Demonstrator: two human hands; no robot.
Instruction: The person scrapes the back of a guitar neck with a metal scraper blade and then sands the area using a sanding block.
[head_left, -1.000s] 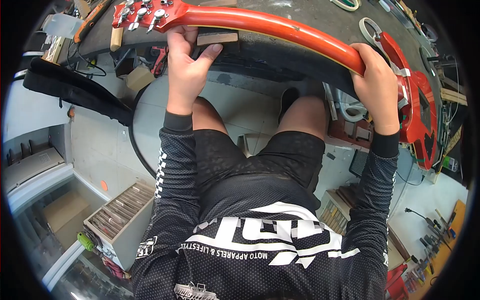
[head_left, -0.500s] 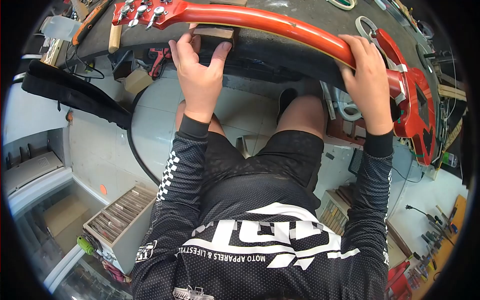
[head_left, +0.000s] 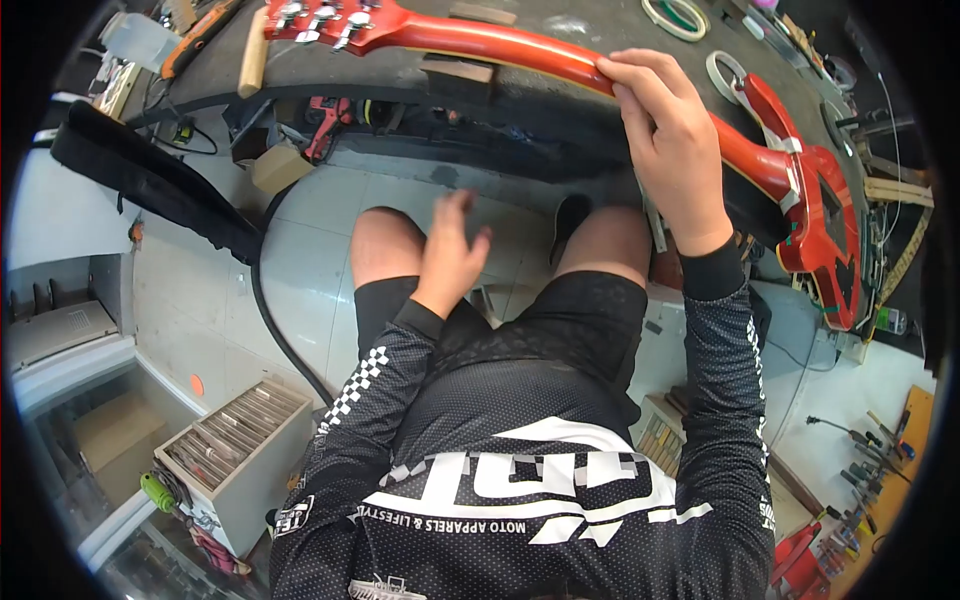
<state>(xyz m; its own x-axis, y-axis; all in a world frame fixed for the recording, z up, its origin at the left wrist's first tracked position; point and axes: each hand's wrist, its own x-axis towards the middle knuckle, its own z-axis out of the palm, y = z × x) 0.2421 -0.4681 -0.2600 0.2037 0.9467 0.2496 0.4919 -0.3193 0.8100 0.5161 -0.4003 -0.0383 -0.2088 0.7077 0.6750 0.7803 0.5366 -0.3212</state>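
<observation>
Left hand moved off wooden block, right hand shifted along neck toward headstock.

Left hand now over the lap by the left thigh, blurred by motion; fingers look spread, nothing visible in them. Right hand on the neck of the red guitar, between headstock and body; fingers curve over the neck, probably to steady it, thumb side partly hidden. Guitar lies back up along the near edge of the counter, headstock toward the left, body by the right end. Wooden block sits at the near edge under the neck, close to the headstock; likely props that end up. Can't tell if they touch.
</observation>
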